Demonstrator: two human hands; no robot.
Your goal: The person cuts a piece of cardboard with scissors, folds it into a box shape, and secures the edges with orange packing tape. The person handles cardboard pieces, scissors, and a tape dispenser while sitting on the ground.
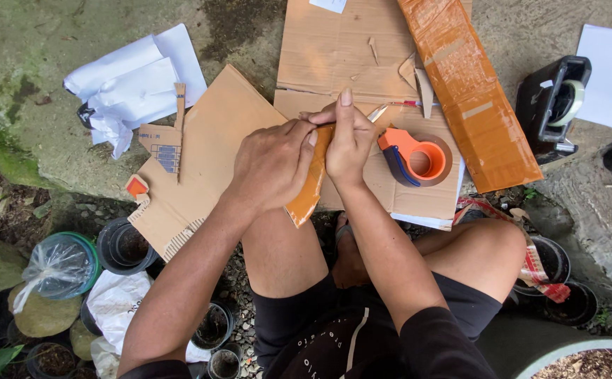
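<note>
The left hand (272, 163) is clamped around the upper part of a taped cardboard strip (307, 189), knuckles up, forearm reaching in from the lower left. The strip's long axis runs steeply, its free lower end pointing down towards the person's knees and its top hidden between the two hands. Just right of it, touching, the right hand (349, 140) is closed over the strip's top edge, index finger stretched straight along a cutter blade (377, 112) that points up and right. Both hands are equally close to the strip. Beyond them lies an orange tape dispenser (414, 158) on flat cardboard sheets (334, 49).
</note>
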